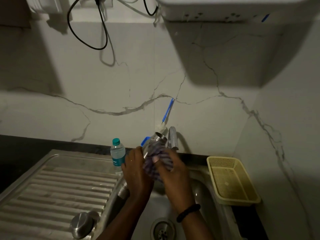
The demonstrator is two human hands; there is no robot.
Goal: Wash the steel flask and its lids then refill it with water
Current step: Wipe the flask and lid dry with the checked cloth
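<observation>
The left hand curls round the lower body of the steel flask, gripping it over the sink, while the right hand presses a striped cloth against the flask's side, fingers wrapped over the fabric. The flask is tilted, its open mouth pointing up and away toward the far wall, just beside the tap. One steel lid rests on the ribbed draining board at near left, well apart from the hands; whether a second lid is about I cannot tell. A plastic water bottle stands just left of the left hand, and a yellow basket sits at the right of the basin. The step in hand looks like rubbing the outer wall. To do it well, the gripping hand should hold firm, since wet steel is likely slippery, and turn the flask bit by bit so the cloth covers the whole round, including the rim and shoulder.
</observation>
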